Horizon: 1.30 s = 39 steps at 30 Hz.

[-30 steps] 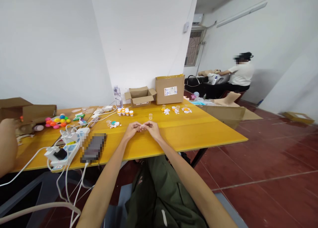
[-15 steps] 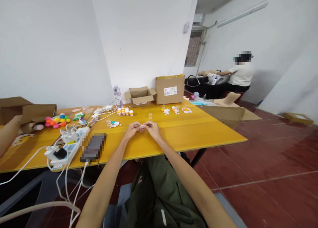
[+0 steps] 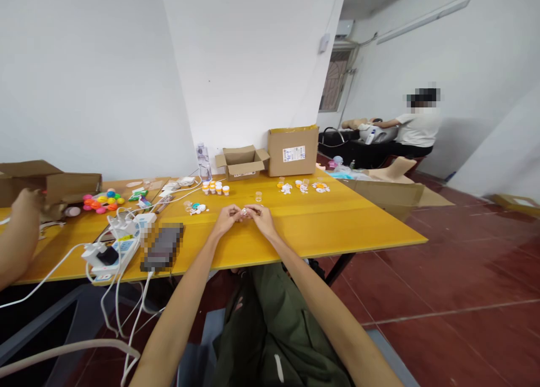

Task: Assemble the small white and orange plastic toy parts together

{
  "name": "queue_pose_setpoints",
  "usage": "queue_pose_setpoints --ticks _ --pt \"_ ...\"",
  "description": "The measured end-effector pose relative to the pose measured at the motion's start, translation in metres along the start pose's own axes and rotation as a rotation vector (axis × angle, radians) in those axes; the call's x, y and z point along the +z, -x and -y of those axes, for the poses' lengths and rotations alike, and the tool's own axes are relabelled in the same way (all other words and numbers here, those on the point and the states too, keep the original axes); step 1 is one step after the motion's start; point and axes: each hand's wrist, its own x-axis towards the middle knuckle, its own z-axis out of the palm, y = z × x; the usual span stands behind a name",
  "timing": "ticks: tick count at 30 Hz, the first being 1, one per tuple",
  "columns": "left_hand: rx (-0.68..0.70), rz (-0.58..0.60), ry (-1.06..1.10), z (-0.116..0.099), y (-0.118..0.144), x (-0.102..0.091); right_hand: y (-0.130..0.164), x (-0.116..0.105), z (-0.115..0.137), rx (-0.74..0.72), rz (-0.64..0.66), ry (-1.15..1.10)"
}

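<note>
My left hand (image 3: 226, 220) and my right hand (image 3: 261, 218) meet above the yellow table (image 3: 337, 224), fingertips pinched together. A small white piece (image 3: 244, 211) is held between them; the fingers partly cover it and its kind cannot be made out. Just beyond stands a small clear plastic cup (image 3: 259, 196). To the left of my hands lie loose white and teal pieces (image 3: 197, 208). Farther back stand several small jars (image 3: 218, 189) in white and orange. Small piles of white and orange pieces (image 3: 320, 188) lie toward the back right.
Cardboard boxes (image 3: 292, 151) stand along the wall beside a water bottle (image 3: 203, 162). At left are a power strip (image 3: 122, 252) with cables, a phone (image 3: 162, 247) and colourful balls (image 3: 102, 201). Another person's arm (image 3: 21, 235) reaches at far left; a second person (image 3: 415, 128) sits behind.
The view has shifted slightly, so the table's things appear a little farther right. My hands stay together on the small white piece. The other person's arm at far left has moved a little.
</note>
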Motion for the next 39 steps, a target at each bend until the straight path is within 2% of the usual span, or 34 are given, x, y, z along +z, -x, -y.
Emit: queue_pose_setpoints --ticks 6,11,16,29,39 --pt "0.001 -0.123 0.029 -0.003 0.000 -0.002 0.004 0.000 0.004 -0.085 -0.061 0.315" --pt "-0.020 -0.166 0.063 -0.004 -0.001 -0.003 0.013 0.002 0.017 -0.063 0.035 0.679" --pt "-0.036 -0.169 0.095 -0.005 -0.001 -0.003 0.017 0.003 0.028 -0.011 0.141 0.874" --pt "-0.061 -0.143 0.093 -0.002 -0.002 -0.003 0.013 0.009 0.026 0.028 0.197 0.864" --pt "-0.026 -0.138 0.058 0.001 -0.002 -0.003 0.010 0.010 0.008 0.011 0.139 0.823"
